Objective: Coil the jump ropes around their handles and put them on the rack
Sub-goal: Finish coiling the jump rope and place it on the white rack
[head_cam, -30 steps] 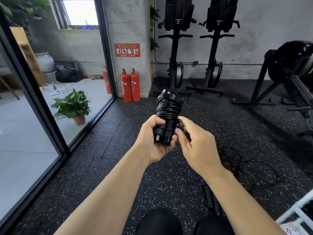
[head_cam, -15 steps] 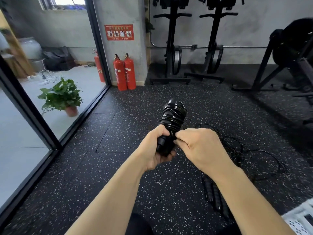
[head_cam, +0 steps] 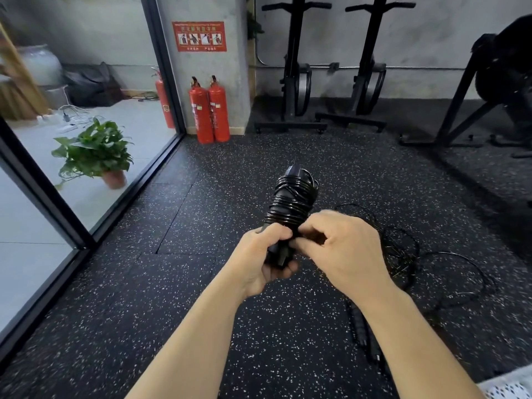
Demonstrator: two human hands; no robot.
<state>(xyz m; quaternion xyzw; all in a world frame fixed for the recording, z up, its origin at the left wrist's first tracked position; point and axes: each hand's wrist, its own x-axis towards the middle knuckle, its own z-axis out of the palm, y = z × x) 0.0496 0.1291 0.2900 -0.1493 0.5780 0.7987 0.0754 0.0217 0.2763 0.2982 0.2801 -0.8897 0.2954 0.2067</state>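
Observation:
A black jump rope (head_cam: 292, 201) is coiled tightly around its two handles, tilted up and to the right. My left hand (head_cam: 263, 256) grips the lower ends of the handles. My right hand (head_cam: 342, 251) pinches the cord at the bottom of the coil, right beside the left hand's fingers. A second black jump rope (head_cam: 408, 260) lies loose and tangled on the floor to the right, its handles (head_cam: 364, 335) lying near my right forearm. No rack is clearly in view.
Speckled black rubber floor (head_cam: 201, 254) all around. Glass wall with a black frame (head_cam: 43, 194) on the left, a potted plant (head_cam: 95, 152) behind it. Red fire extinguishers (head_cam: 210, 110) by the pillar. Exercise machines (head_cam: 293, 64) along the far wall. A white mesh object (head_cam: 509, 384) at bottom right.
The camera has tilted down and the coiled rope sits lower in view. The bundle has tilted to the right. My right hand has closed onto the cord at the coil's bottom.

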